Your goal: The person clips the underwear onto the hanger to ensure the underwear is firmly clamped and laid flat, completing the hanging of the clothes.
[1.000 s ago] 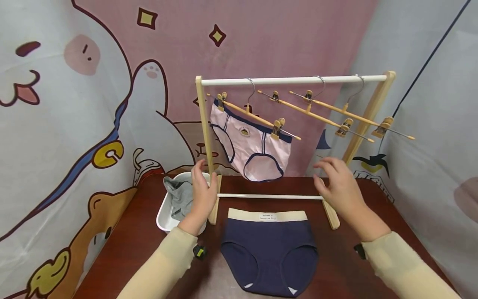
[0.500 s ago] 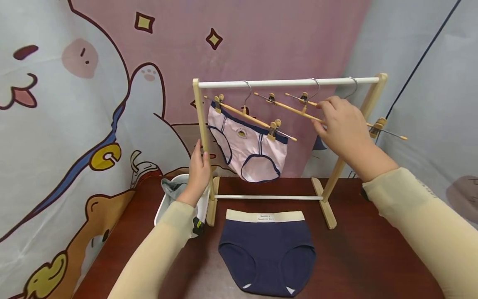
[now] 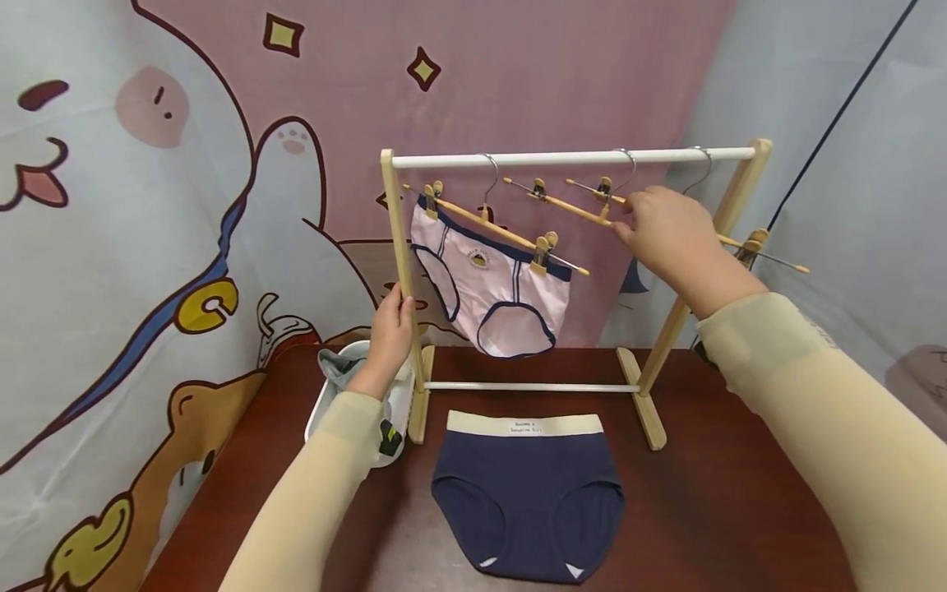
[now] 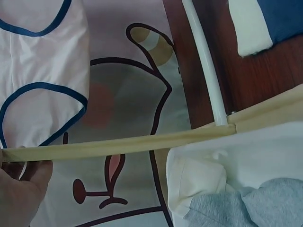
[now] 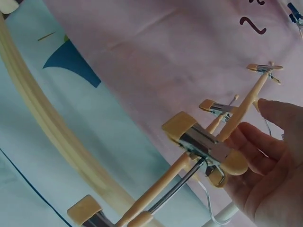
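Note:
My left hand (image 3: pixel 389 335) grips the left wooden post (image 3: pixel 400 238) of a small clothes rack, fingers wrapped round it in the left wrist view. At the rack's upper right, my right hand (image 3: pixel 668 240) pinches the bar of the middle clip hanger (image 3: pixel 568 207) near its centre, thumb on one side and fingers on the other in the right wrist view. This hanger carries clips (image 5: pixel 203 146) and no garment; its right end is hidden by the hand in the head view. Behind it hangs another bare clip hanger (image 3: pixel 777 258). Pink briefs (image 3: pixel 491 288) hang clipped on the left hanger (image 3: pixel 510 238).
Navy briefs (image 3: pixel 527 493) with a cream waistband lie flat before the rack on the brown table (image 3: pixel 710 510). A white basin (image 3: pixel 318 419) holding grey cloth (image 3: pixel 339 370) stands left of the rack. A cartoon-printed curtain (image 3: pixel 577 74) hangs behind.
My right hand has risen from the lower right to the middle hanger and taken hold of its bar. My left hand has moved up slightly and closed round the left post.

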Available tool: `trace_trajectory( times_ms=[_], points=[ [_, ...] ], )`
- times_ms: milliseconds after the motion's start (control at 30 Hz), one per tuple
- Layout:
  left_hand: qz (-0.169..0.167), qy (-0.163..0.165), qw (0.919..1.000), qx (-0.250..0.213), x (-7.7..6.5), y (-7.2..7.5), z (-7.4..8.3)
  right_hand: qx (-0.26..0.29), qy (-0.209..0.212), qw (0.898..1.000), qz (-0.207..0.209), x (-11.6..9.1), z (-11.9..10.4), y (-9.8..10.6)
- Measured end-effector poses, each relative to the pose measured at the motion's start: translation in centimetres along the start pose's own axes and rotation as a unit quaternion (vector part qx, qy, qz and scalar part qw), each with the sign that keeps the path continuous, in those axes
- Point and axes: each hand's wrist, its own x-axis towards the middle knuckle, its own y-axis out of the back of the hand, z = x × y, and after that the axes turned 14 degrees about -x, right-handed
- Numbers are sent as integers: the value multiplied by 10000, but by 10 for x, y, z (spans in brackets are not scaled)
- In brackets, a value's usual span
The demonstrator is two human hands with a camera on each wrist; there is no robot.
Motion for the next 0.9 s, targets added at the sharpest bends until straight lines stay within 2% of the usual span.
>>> trace_trajectory(
  times_ms=[167,433,667,900],
  points=[
    [-173,59,9998,6,1,2,-1,156,20,9997,-160,5,-2,1],
    [-209,24,9998,51,3,3,-3,399,71,9981,-457,7,-5,-5],
    [-239,75,9997,-11,3,2,-5,389,210,9990,-50,4,-6,-13],
    [-269,108,9995,-134,4,1,-4,654,73,9973,319,2,-8,-7]
  ],
)
